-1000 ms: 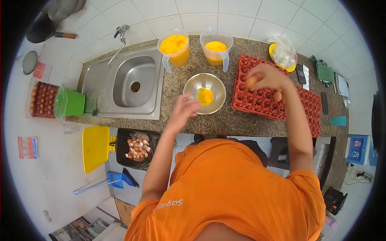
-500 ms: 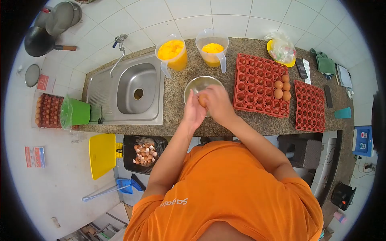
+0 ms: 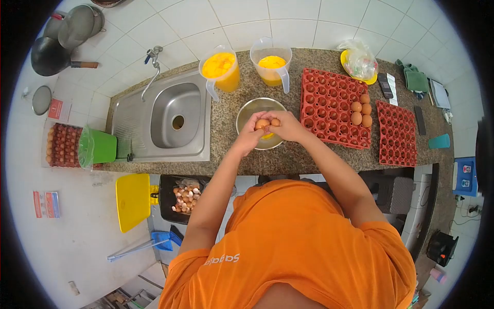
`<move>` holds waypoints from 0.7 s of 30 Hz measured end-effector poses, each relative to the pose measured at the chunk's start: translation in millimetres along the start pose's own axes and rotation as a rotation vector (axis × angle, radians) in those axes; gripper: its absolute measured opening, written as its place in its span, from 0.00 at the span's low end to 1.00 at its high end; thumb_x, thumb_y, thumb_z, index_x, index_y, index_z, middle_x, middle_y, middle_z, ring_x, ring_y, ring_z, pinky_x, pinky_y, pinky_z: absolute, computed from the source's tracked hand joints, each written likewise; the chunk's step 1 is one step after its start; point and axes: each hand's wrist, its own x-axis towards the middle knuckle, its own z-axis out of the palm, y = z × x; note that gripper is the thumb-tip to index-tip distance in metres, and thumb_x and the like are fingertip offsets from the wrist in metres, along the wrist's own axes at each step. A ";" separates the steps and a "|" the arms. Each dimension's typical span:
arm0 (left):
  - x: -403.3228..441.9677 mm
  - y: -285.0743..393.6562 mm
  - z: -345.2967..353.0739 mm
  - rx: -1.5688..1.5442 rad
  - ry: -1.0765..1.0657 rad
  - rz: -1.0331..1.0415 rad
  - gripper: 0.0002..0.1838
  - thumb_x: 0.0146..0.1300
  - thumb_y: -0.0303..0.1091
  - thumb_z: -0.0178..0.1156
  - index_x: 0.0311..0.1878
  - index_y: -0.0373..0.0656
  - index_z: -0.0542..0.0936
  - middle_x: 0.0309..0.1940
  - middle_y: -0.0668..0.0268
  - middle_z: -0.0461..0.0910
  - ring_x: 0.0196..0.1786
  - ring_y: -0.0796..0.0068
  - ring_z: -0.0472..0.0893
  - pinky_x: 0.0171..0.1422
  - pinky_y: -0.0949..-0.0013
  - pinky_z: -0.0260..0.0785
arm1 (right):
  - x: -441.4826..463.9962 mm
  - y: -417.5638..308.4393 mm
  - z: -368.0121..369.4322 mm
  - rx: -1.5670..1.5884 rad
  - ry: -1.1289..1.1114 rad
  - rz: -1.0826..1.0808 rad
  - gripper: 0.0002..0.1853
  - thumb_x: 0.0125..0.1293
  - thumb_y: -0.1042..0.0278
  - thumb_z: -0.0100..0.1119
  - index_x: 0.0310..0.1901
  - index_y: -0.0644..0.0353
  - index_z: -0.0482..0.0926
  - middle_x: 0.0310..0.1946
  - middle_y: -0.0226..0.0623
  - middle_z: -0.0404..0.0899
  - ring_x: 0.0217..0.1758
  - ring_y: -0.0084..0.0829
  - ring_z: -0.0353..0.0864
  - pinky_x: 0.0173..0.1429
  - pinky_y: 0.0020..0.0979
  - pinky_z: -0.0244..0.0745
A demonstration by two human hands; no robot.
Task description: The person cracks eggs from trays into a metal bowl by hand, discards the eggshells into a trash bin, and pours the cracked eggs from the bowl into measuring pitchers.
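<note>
Above a metal bowl [image 3: 247, 111] on the granite counter, my hands hold a brown egg broken into two parts. My left hand [image 3: 249, 135] is closed around the larger piece of eggshell [image 3: 262, 123]. The fingers of my right hand [image 3: 288, 126] grip the smaller piece [image 3: 276, 122], right beside it. Yellow egg [image 3: 268, 136] shows just below the shells, and my hands cover much of the bowl. Behind it stand two clear jugs: the left jug [image 3: 234, 77] is nearly full of yolks, the right jug [image 3: 257, 56] about half full.
Several brown eggs [image 3: 356, 106] sit in the right part of a red egg tray [image 3: 329, 103]. Another red tray [image 3: 396, 134] lies farther right. A steel sink [image 3: 177, 113] is at left, with a green bin [image 3: 103, 146] beside it. Eggshells [image 3: 185, 198] fill a black bin below.
The egg, seemingly in one piece before, is now parted into two shell pieces with yellow egg below. My right hand has lowered and turned; both hands now meet over the bowl.
</note>
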 end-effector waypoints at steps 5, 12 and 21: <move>10.9 15.9 -11.4 0.081 -0.090 0.116 0.31 0.72 0.17 0.58 0.77 0.41 0.67 0.66 0.64 0.75 0.67 0.74 0.76 0.69 0.70 0.73 | 0.8 -20.0 0.3 -0.037 0.168 -0.066 0.22 0.57 0.68 0.74 0.56 0.60 0.86 0.49 0.48 0.88 0.54 0.50 0.89 0.60 0.42 0.82; 18.4 66.1 -19.2 0.190 -0.201 0.161 0.35 0.66 0.15 0.51 0.79 0.43 0.66 0.59 0.68 0.77 0.49 0.78 0.78 0.57 0.72 0.74 | 11.8 -39.5 -9.8 -0.167 0.362 -0.361 0.20 0.59 0.74 0.69 0.56 0.61 0.86 0.45 0.47 0.89 0.48 0.47 0.90 0.54 0.40 0.83; 17.6 123.5 -18.5 0.411 -0.251 0.219 0.38 0.64 0.15 0.50 0.80 0.42 0.65 0.64 0.66 0.75 0.55 0.77 0.78 0.60 0.70 0.75 | 22.3 -62.3 -30.4 -0.214 0.440 -0.421 0.17 0.60 0.73 0.69 0.52 0.58 0.88 0.40 0.46 0.87 0.43 0.50 0.88 0.49 0.44 0.83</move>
